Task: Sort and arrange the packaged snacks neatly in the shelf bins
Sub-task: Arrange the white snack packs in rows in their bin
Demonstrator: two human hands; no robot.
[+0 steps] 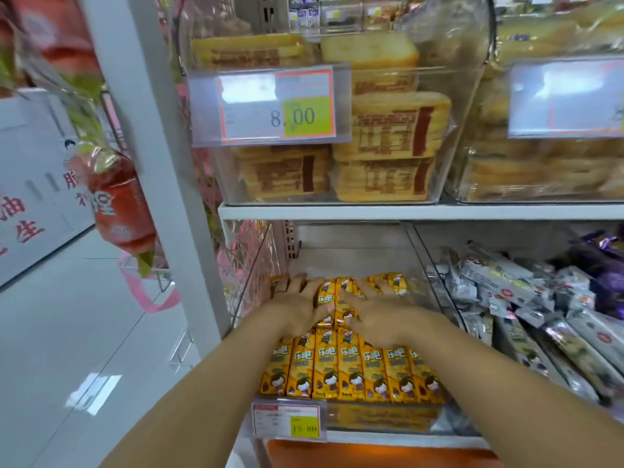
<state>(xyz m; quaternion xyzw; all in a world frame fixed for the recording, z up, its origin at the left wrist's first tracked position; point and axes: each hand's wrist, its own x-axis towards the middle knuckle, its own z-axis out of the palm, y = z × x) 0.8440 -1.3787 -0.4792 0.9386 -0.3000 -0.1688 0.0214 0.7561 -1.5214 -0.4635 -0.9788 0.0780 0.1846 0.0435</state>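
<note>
Head view: left hand point(297, 309) and right hand point(374, 314), fingers spread flat, gripping nothing, pressed on yellow snack packets point(351, 368) in clear shelf bin point(354, 255).

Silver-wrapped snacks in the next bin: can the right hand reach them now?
Probably yes: the right hand lies flat on the yellow packs, holding nothing; only the clear divider separates it from the silver-wrapped snacks.

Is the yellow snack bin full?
Not full: yellow packs fill the front row and a second row under the left hand and right hand; behind them the bin floor is bare.
</note>
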